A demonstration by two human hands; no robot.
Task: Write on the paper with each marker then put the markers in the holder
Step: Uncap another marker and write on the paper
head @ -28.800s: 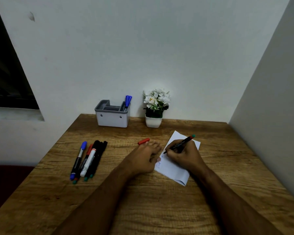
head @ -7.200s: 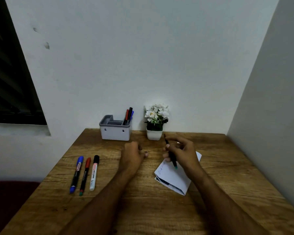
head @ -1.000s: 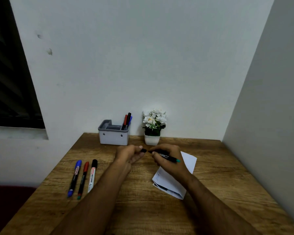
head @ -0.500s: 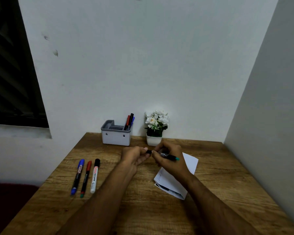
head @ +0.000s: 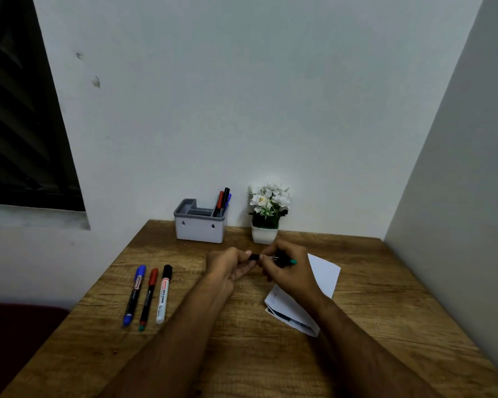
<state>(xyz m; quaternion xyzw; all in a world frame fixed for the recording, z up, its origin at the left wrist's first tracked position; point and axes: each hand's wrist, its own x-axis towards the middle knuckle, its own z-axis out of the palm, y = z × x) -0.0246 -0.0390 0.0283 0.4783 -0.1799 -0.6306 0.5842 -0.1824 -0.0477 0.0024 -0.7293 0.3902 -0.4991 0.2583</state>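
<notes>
Forearms were seen reaching in from the near edge of the wooden table (head: 242, 357). A folded white paper (head: 322, 277) lay flat on the wood under and just right of the right wrist. On the left part of the table three markers lay side by side: a blue marker (head: 134, 295), a red-capped marker (head: 147, 298) and a white-barrelled black-capped marker (head: 163, 294), well apart from the hands. Above the table's middle a black marker with a green end (head: 282, 259) was held level, its barrel gripped by the curled fingers of the right hand (head: 285, 271). Its left tip was pinched by the fingertips of the left hand (head: 227, 267); whether a cap was seated there could not be told, the spot being small and dark. Further back, against the wall, a grey holder (head: 199, 229) stood with a few markers (head: 223, 201) upright in its right compartment. Just right of it a small white pot of white flowers (head: 266, 211) was placed
</notes>
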